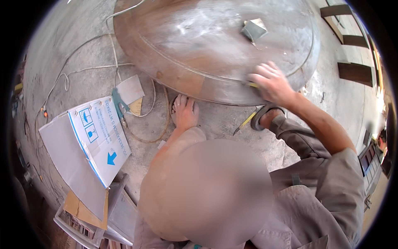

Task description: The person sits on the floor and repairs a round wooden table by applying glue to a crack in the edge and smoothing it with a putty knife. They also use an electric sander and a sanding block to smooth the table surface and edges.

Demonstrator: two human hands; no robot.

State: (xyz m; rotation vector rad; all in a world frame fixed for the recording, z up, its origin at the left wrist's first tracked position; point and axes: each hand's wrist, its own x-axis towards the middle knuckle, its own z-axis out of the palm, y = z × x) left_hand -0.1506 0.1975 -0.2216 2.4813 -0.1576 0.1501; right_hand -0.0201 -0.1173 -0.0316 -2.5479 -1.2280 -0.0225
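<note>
My right hand (271, 83) is closed over a small yellow-edged piece (253, 85), pressed onto the rim of a large round brown wooden tabletop (186, 45). Most of that piece is hidden under the fingers, which are slightly smeared by motion. Pale dust streaks the wood, and a curved line runs inside its rim. Farther in on the wood lies a folded grey abrasive sheet (254, 30). My left hand (184, 110) is low beside the near edge, its fingers stretched out and apart, holding nothing that I can see; a dark sandal edge shows beside it.
A slender yellow tool with a dark tip (245, 122) lies near my sandal (262, 117). At left are a white carton (101, 139), a teal air tool (118, 103), a pale sheet (130, 89) and looping cords (68, 62). Dark wooden frame pieces (355, 74) stand at far right.
</note>
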